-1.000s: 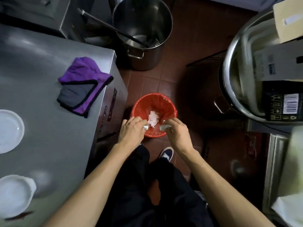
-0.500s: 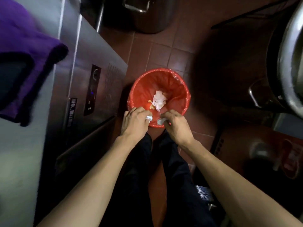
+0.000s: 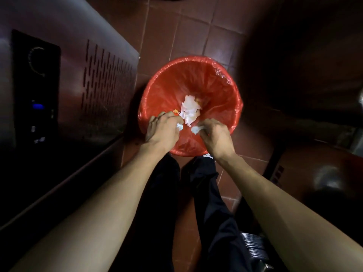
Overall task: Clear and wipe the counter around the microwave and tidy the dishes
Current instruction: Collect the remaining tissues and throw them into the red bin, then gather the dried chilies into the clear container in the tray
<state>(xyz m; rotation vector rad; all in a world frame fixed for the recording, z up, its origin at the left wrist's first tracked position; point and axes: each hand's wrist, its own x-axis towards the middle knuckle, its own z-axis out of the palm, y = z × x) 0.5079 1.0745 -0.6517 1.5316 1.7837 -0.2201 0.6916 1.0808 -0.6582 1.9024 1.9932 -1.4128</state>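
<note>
A round bin lined with a red plastic bag (image 3: 214, 81) stands on the tiled floor right below me. Crumpled white tissue (image 3: 190, 111) and small orange scraps lie at its bottom. My left hand (image 3: 163, 130) hovers over the bin's near left rim, fingers closed on a small white scrap of tissue (image 3: 179, 126). My right hand (image 3: 214, 134) is over the near right rim, pinching another small white scrap (image 3: 195, 130). The two hands are a little apart, both above the bag's opening.
A stainless steel appliance (image 3: 64, 55) with a black control panel (image 3: 35, 89) and vent slots stands close on the left. Red-brown floor tiles (image 3: 188, 26) surround the bin. My dark trouser legs (image 3: 200, 203) are below. A dark bulky shape fills the right side.
The view has dropped closer to the bin; the counter top, purple cloth and plates have left the frame. Both hands stay over the bin's near rim with the white scraps.
</note>
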